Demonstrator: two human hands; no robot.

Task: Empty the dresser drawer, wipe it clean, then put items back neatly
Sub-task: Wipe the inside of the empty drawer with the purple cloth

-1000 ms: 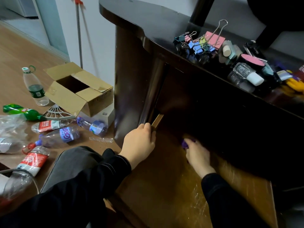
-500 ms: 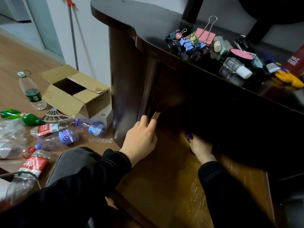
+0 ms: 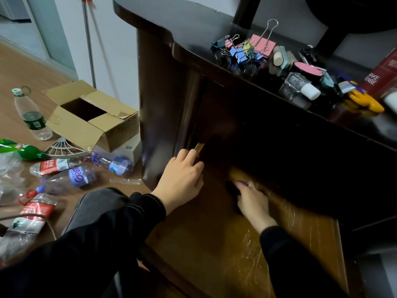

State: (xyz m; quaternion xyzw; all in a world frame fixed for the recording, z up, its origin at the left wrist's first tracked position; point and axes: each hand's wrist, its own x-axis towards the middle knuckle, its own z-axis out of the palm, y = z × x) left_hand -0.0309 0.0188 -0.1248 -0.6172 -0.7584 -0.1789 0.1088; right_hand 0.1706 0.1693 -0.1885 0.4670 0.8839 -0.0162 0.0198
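Note:
The dresser drawer [image 3: 214, 239] is pulled out toward me, its brown wooden bottom bare and scratched. My left hand [image 3: 182, 181] grips the drawer's left side wall near the dresser front. My right hand [image 3: 252, 203] lies flat inside the drawer, pressing a purple cloth [image 3: 241, 183] against the bottom near the shadowed back; only a corner of the cloth shows. The removed items lie on the dark dresser top [image 3: 182, 26]: coloured binder clips [image 3: 245, 50], a glitter bottle with a white cap [image 3: 300, 86], a pink compact [image 3: 307, 68], a yellow item [image 3: 365, 101].
An open cardboard box [image 3: 92, 119] sits on the wooden floor left of the dresser, with several plastic bottles [image 3: 71, 177] scattered around it. A red book [image 3: 382, 72] leans at the right. A mop pole [image 3: 88, 39] stands against the wall. My knee [image 3: 96, 207] is below the drawer.
My right hand with the purple cloth went deeper under the dresser top, then slid back out and rightward along the drawer bottom. My left hand stayed on the drawer's side.

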